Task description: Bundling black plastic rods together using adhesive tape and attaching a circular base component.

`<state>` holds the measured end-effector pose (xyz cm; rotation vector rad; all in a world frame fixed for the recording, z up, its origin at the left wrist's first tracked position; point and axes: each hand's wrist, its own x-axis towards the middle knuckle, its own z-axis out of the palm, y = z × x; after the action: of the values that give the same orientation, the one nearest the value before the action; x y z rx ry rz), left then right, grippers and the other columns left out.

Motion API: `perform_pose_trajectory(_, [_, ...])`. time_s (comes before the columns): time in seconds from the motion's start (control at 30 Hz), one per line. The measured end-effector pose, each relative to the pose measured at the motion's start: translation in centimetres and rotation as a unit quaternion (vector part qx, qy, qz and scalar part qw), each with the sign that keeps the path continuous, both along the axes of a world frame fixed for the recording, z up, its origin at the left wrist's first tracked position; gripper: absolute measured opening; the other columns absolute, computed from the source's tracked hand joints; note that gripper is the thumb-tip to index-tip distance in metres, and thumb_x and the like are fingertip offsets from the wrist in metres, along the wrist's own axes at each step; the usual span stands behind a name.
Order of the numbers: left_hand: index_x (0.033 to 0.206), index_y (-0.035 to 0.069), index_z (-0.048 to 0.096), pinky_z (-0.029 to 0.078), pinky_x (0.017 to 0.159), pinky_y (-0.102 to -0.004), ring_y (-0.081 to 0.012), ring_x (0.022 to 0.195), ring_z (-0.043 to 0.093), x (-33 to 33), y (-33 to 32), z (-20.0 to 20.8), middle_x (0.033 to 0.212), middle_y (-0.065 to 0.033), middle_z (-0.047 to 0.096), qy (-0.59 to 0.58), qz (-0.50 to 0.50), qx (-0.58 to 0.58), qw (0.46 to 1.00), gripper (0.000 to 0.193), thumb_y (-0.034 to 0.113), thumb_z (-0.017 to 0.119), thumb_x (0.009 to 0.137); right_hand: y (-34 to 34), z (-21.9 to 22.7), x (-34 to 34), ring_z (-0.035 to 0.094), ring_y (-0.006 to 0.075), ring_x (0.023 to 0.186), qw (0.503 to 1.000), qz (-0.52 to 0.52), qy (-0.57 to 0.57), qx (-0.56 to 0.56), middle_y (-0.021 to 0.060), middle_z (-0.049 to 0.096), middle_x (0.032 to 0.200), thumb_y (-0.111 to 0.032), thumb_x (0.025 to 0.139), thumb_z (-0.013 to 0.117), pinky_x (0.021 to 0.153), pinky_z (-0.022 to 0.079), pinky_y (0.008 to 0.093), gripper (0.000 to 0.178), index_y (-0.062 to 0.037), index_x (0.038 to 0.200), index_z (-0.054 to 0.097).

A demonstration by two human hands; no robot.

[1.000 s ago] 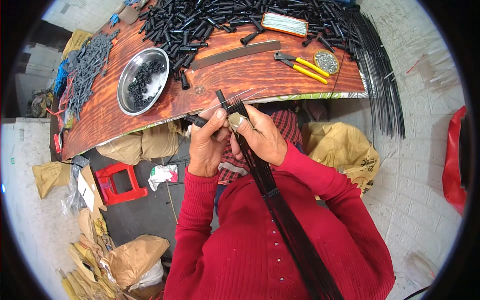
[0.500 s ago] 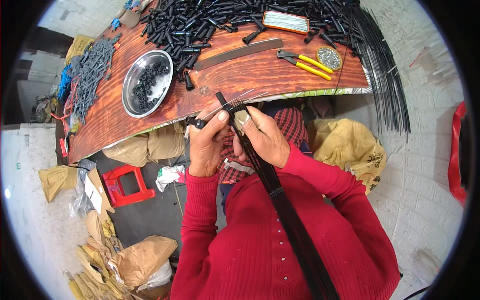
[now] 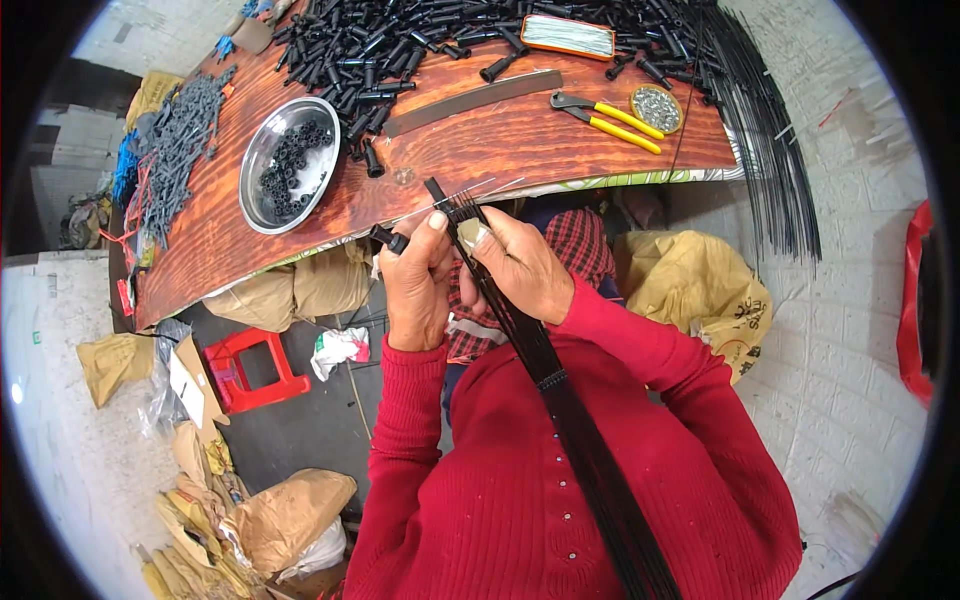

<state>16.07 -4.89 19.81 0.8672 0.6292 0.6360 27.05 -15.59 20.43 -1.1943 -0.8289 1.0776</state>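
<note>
My right hand [image 3: 528, 265] is closed round the upper part of a long bundle of thin black rods [image 3: 553, 385], which slants down across my red sweater. A piece of tan covering shows at the thumb. My left hand [image 3: 415, 285] is closed at the bundle's upper end, its thumb pressed near a thicker black stick [image 3: 434, 190]. Between the left fingers sticks out a short black tubular piece [image 3: 389, 239]. Thin pale wires [image 3: 478, 187] cross the tips of the rods just past the left thumb. How the fingertips grip beneath is hidden.
On the wooden table [image 3: 200, 250] stand a metal bowl [image 3: 246, 180] of small black rings, yellow-handled cutters [image 3: 625, 133], a flat metal bar [image 3: 475, 103], a tray of pale wires [image 3: 568, 37] and a dish of small metal parts [image 3: 656, 108]. Black tubular parts [image 3: 370, 45] heap behind.
Both hands stay together at the bundle's upper end. The left thumb has shifted slightly up and left, and the black tubular piece has turned a little. The view has moved slightly.
</note>
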Motion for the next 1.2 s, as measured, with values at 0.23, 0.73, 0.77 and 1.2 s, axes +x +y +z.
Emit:
perform_pose_trajectory(0.23, [0.075, 0.012, 0.052, 0.019, 0.044, -0.0219, -0.0009, 0.048, 0.027, 0.1, 0.2, -0.3, 0.059, 0.0099, 0.036, 0.018, 0.002, 0.001, 1.0, 0.022, 0.016, 0.066, 0.091, 0.1, -0.3, 0.6, 0.062, 0.0154, 0.056, 0.998, 0.016, 0.063, -0.017, 0.0092, 0.062, 0.069, -0.038, 0.106, 0.042, 0.052, 0.05, 0.0266, 0.039, 0.0003, 0.108, 0.051])
perform_pose_trajectory(0.73, [0.083, 0.007, 0.057, 0.024, 0.045, -0.0193, -0.0009, 0.049, 0.031, 0.3, 0.1, 0.0, 0.061, 0.0089, 0.04, 0.012, 0.019, 0.011, 1.0, 0.014, 0.012, 0.068, 0.09, 0.3, -1.0, 0.7, 0.047, 0.0052, 0.082, 0.997, -0.075, 0.001, 0.026, -0.001, 0.056, 0.09, -0.021, 0.098, 0.057, 0.073, 0.043, 0.024, 0.02, -0.0012, 0.101, 0.055])
perform_pose_trajectory(0.77, [0.085, 0.006, 0.059, 0.023, 0.045, -0.0191, -0.0007, 0.049, 0.031, 0.4, 0.0, 0.2, 0.061, 0.0091, 0.04, 0.017, 0.025, 0.009, 0.999, 0.012, 0.011, 0.068, 0.089, 0.3, -0.9, 0.6, 0.047, 0.0052, 0.082, 0.997, -0.075, 0.002, 0.026, -0.001, 0.056, 0.09, -0.021, 0.098, 0.057, 0.073, 0.043, 0.024, 0.02, -0.0012, 0.101, 0.055])
perform_pose_trajectory(1.2, [0.083, 0.007, 0.057, 0.022, 0.044, -0.0197, -0.0009, 0.049, 0.029, 0.6, -0.1, -0.1, 0.061, 0.0091, 0.039, 0.013, 0.041, 0.015, 0.999, 0.013, 0.01, 0.067, 0.09, 0.6, -1.2, 1.4, 0.052, 0.0057, 0.081, 0.998, -0.052, -0.027, 0.003, 0.0012, 0.062, 0.09, -0.017, 0.098, 0.057, 0.073, 0.045, 0.0243, 0.021, 0.0022, 0.104, 0.06])
